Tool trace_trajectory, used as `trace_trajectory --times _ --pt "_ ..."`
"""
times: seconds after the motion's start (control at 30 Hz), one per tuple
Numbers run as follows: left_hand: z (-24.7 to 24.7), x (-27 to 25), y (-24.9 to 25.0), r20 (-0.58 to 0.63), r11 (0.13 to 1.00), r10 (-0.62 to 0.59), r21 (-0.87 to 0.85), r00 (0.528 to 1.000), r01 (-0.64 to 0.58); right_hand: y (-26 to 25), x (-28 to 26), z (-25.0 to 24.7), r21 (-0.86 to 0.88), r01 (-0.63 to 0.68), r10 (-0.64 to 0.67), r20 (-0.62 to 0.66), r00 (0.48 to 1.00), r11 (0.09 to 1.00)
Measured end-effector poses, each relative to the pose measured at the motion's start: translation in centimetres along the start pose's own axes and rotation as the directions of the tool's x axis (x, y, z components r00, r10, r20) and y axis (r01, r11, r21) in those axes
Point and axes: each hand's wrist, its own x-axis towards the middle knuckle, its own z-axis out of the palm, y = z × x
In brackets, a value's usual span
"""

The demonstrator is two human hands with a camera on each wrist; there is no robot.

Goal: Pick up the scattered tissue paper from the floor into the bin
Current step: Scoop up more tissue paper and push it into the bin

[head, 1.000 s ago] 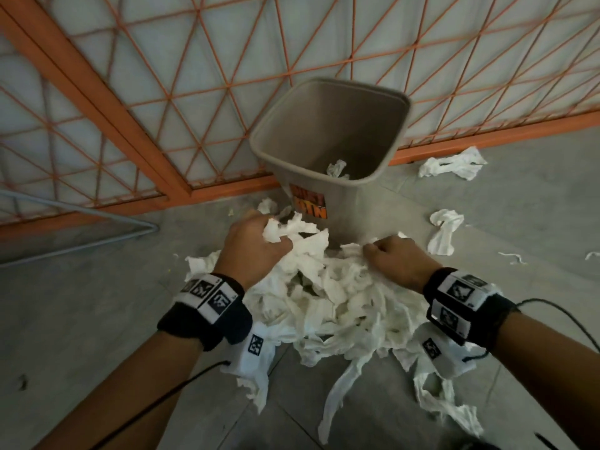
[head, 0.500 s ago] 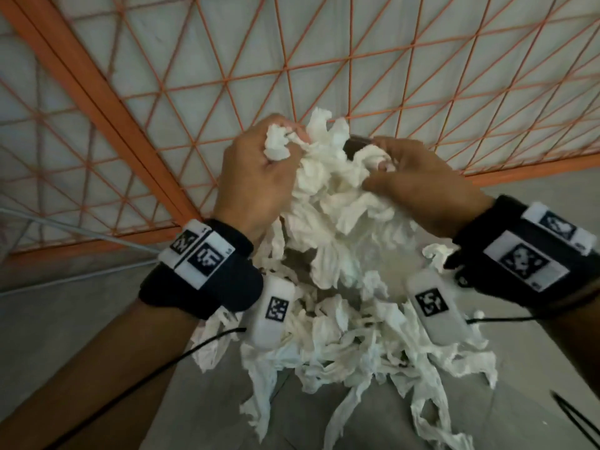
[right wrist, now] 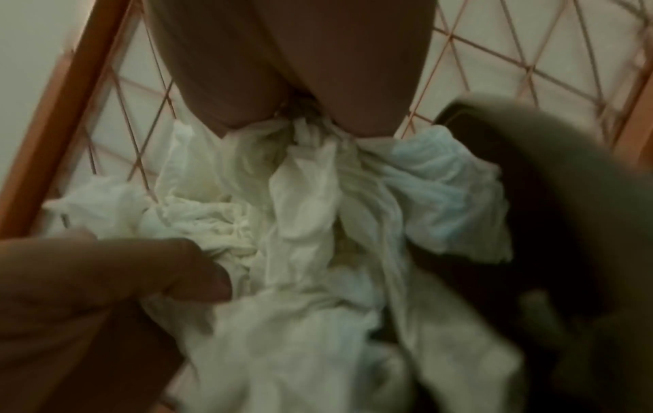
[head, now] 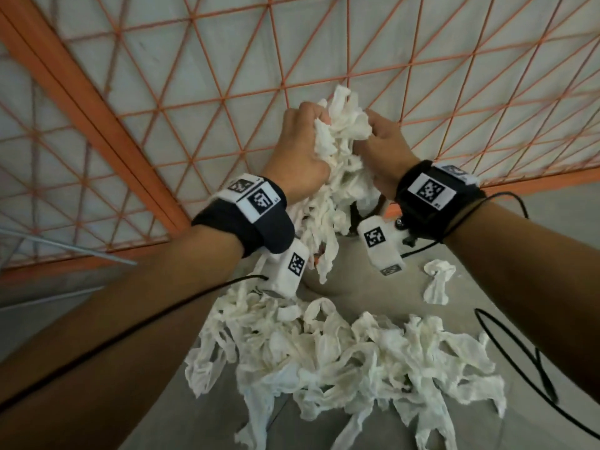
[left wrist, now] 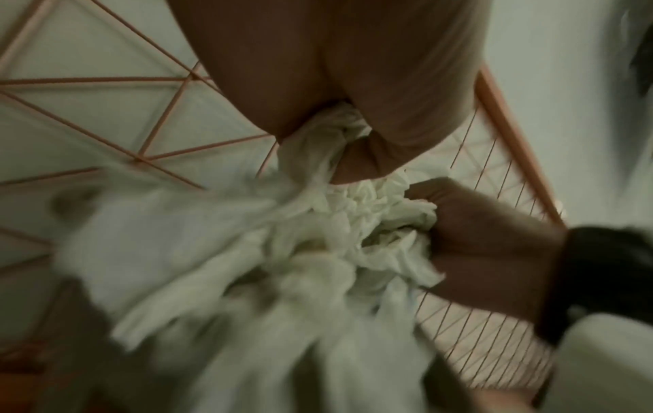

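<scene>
Both of my hands are raised and grip one bunch of white tissue paper (head: pixel 344 131) between them, my left hand (head: pixel 300 147) on its left side and my right hand (head: pixel 381 144) on its right. Strands of it trail down between my wrists. The grey bin (head: pixel 347 280) stands below the bunch, mostly hidden by my hands and the tissue. In the right wrist view its rim (right wrist: pixel 579 173) curves at the right, beside the held tissue (right wrist: pixel 310 212). The left wrist view shows the tissue (left wrist: pixel 371 223) squeezed between both hands. A large pile of tissue (head: pixel 328 362) lies on the floor in front of the bin.
An orange lattice fence (head: pixel 181 92) with white panels stands right behind the bin. One loose tissue piece (head: pixel 436 282) lies on the grey floor to the bin's right. Black wrist cables (head: pixel 519 358) hang near the pile. A thin metal bar (head: pixel 65 246) runs at the left.
My hands have lifted a bunch of tissue off the floor pile up to above the bin and drawn closer together. Much of the pile stayed on the floor.
</scene>
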Motion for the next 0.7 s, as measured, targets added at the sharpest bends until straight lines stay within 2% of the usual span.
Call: trace_trajectory --times 0.03,0.07,0.13,0.2,0.27,0.33,0.4,0.43,0.5,0.57,0.63,0.7 --pt "0.6 -0.1 -0.8 0.031 0.999 -0.029 0.040 0.999 0.027 0.8 0.1 -0.2 -0.156 0.018 -0.016 0.014 1.000 0.988" --pt "1.1 -0.3 -1.7 0.065 0.995 -0.063 0.081 0.996 0.057 1.6 0.3 -0.4 -0.345 0.044 -0.023 0.065 0.998 0.938" --pt "2.0 -0.6 -3.3 0.148 0.979 -0.118 0.182 0.982 0.090 2.6 0.5 -0.8 -0.659 0.073 0.056 0.173 0.983 0.749" --pt "2.2 -0.8 -4.0 0.257 0.962 -0.157 0.258 0.953 0.089 2.4 0.2 -1.0 -0.787 0.094 0.137 0.221 0.966 0.609" --pt "1.6 -1.0 -3.8 0.326 0.954 -0.192 0.284 0.926 0.098 1.7 -0.4 -1.3 -0.807 0.175 0.093 0.273 0.958 0.565" --pt "0.6 -1.7 -3.4 0.267 0.968 -0.148 0.236 0.952 0.084 0.8 -1.2 -2.1 -0.744 0.242 -0.007 0.304 0.953 0.623" --pt "-0.5 -2.8 -3.7 0.083 0.988 -0.043 0.152 0.996 0.030 1.1 -1.6 -3.4 -0.682 0.255 -0.103 0.256 0.961 0.686" --pt "-1.0 -3.5 -4.1 -0.044 0.995 -0.007 0.097 0.999 0.011 1.7 -1.7 -4.1 -0.658 0.246 -0.147 0.203 0.968 0.711" --pt "-1.3 -5.1 -5.7 -0.289 1.000 -0.010 -0.014 0.957 0.006 3.5 -1.9 -5.7 -0.600 0.234 -0.227 0.089 0.970 0.765" --pt "-0.6 -7.0 -8.0 -0.426 0.994 -0.104 -0.074 0.899 0.080 5.8 -2.0 -7.1 -0.530 0.214 -0.280 -0.047 0.959 0.821" --pt "0.9 -8.8 -10.8 -0.430 0.970 -0.243 -0.109 0.870 0.217 8.0 -2.1 -8.5 -0.407 0.220 -0.310 -0.170 0.936 0.887" --pt "3.1 -9.9 -13.4 -0.317 0.916 -0.400 -0.106 0.860 0.387 9.6 -2.3 -9.6 -0.267 0.232 -0.290 -0.206 0.934 0.935"
